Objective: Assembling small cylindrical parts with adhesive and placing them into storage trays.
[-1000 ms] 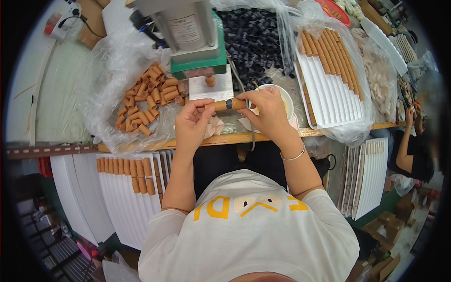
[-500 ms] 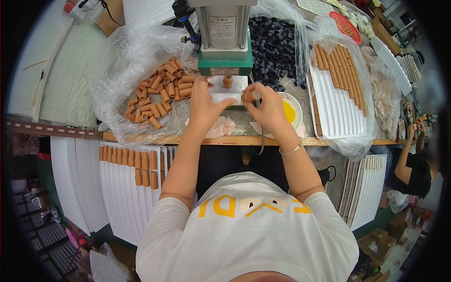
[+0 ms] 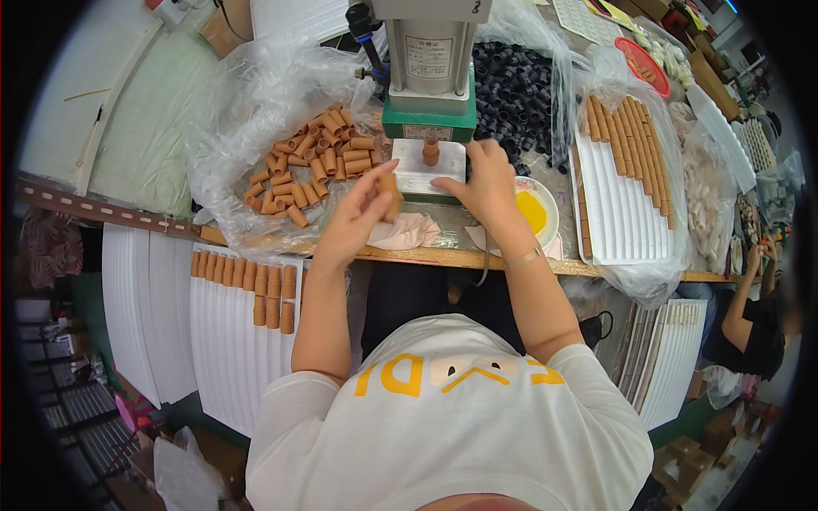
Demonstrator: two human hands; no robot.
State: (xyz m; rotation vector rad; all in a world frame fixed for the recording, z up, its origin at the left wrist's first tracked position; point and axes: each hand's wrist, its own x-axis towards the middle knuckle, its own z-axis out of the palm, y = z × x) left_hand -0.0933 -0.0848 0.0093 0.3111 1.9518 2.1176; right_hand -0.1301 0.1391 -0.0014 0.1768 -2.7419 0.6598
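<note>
Brown tube (image 3: 390, 203): one in left hand (image 3: 351, 223), near one press (image 3: 429, 121).

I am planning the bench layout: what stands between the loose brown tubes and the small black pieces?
The green-headed press stands between the loose brown tubes and the small black pieces, in the head view.

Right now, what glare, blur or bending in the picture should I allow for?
Head view: the brown tube in the left hand looks slightly smeared; head view: white glints streak the clear plastic sheet; head view: the lower-left white grooved tray bows, fisheye fashion.
</note>
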